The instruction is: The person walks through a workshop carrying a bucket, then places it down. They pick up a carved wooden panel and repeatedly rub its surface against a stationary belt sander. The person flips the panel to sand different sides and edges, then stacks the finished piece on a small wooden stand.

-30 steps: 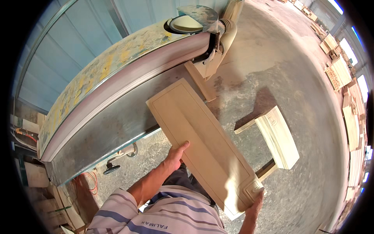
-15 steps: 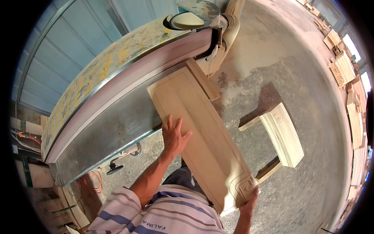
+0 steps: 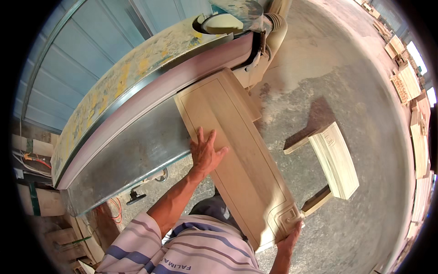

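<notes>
- A long wooden panel (image 3: 239,160), with a grooved border and a carved near corner, is held aslant; its far end lies over the metal worktop (image 3: 146,132), close to the pink sanding belt (image 3: 210,59). Whether the belt is touched cannot be told.
- A wooden guide block (image 3: 245,99) is set alongside its right edge.
- The left hand (image 3: 206,153) is laid on the panel's face, fingers spread.
- The near right corner is gripped by the right hand (image 3: 289,239); some fingers are hidden.
- The panel is judged stiff, fairly heavy and smooth enough to slip; the carving might chip.
- It is best held by the plain long edges, away from the belt.
</notes>
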Demonstrator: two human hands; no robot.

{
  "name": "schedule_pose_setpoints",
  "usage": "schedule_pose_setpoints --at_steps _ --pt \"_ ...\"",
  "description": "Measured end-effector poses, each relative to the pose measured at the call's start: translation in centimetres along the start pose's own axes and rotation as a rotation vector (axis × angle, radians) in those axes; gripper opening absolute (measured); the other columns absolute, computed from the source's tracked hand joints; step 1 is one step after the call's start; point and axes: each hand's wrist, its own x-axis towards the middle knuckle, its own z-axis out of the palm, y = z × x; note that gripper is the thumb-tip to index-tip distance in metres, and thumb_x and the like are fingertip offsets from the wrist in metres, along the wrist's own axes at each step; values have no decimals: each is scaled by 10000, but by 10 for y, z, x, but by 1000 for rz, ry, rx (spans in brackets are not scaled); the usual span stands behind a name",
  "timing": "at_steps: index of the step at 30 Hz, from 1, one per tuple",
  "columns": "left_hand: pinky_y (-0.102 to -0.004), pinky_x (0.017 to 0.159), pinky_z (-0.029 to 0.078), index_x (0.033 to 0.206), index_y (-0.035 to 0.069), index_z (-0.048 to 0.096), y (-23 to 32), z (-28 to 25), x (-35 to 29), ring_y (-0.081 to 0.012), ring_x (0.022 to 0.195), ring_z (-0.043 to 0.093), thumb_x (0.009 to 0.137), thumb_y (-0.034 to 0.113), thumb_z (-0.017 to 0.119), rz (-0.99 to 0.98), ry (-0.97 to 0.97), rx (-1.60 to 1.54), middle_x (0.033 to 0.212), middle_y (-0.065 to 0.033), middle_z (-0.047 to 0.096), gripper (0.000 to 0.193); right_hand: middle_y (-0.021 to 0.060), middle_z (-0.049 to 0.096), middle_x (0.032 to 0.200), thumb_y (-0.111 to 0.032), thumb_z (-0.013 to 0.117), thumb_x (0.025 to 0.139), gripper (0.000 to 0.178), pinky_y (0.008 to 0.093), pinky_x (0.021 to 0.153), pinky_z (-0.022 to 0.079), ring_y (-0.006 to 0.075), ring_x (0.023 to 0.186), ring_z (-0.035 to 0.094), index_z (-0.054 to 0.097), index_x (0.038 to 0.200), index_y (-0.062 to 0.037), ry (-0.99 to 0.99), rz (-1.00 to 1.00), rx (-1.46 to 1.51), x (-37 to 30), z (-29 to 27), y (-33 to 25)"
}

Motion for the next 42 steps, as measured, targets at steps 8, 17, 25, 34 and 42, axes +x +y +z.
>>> schedule_pose_setpoints --at_steps 8,17,25,34,42 --pt "-532 957 283 1266 36 449 -11 -2 20 -423 1215 342 689 449 701 0 21 14 1350 -301 263 753 101 534 1138 -434 427 909 507 360 804 516 236 979 574 423 1247 -55 93 83 43 6 26 0" --pt "-526 963 279 1260 36 452 -8 -4 22 -400 1235 328 686 442 707 -27 -4 9 1356 -287 264 747 109 524 1145 -475 446 888 547 374 790 521 252 987 567 423 1252 -66 144 85 -9 6 30 4" --pt "-523 940 294 1259 35 452 -11 -3 23 -406 1226 331 683 441 710 -4 24 21 1356 -285 266 751 134 533 1129 -489 451 880 577 397 783 528 273 970 578 437 1237 -35 150 69 -11 6 34 2" --pt "-515 932 308 1250 37 463 -12 0 22 -411 1213 345 678 454 709 12 46 16 1357 -283 267 750 107 544 1148 -421 436 904 499 376 856 489 248 1009 563 444 1245 -58 -25 -47 -25 0 32 4" --pt "-541 953 288 1275 87 446 -17 5 23 -482 1144 355 695 451 677 -20 -10 -16 1374 -231 231 723 104 559 1129 -415 467 902 501 371 837 506 237 982 581 466 1216 -25 -65 58 41 12 12 10"
